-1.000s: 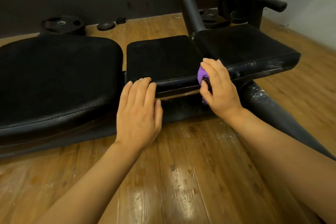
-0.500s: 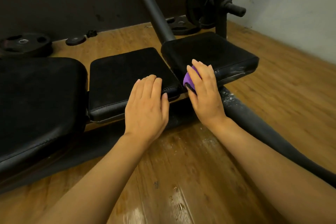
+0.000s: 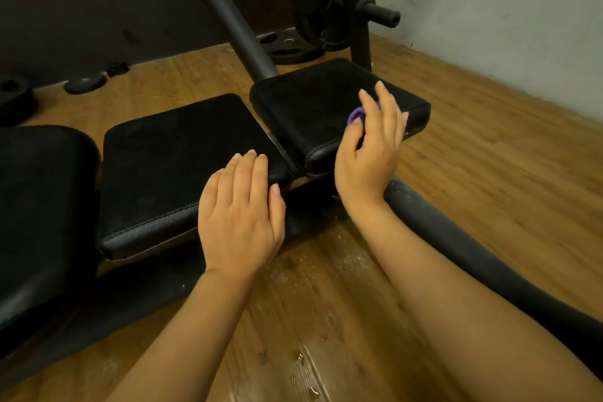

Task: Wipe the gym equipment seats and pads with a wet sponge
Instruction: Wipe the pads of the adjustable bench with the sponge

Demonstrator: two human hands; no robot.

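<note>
Three black padded sections of a low gym bench lie across the floor: a large left pad (image 3: 39, 206), a middle pad (image 3: 176, 153) and a right pad (image 3: 313, 101). My left hand (image 3: 241, 212) rests flat with straight fingers on the near right corner of the middle pad. My right hand (image 3: 372, 143) holds a purple sponge (image 3: 356, 114) against the near right part of the right pad. Most of the sponge is hidden behind my fingers.
A thick black frame tube (image 3: 473, 254) runs along the wooden floor (image 3: 326, 320) under my right forearm; the floor there has wet spots. A slanted black bar (image 3: 235, 19) rises behind the pads. A weight plate on a peg (image 3: 332, 0) and loose plates (image 3: 85, 83) lie near the back wall.
My right hand has moved the sponge from the gap between the middle and right pads up onto the right pad's top. The camera view shifted; my left hand stayed on the middle pad.
</note>
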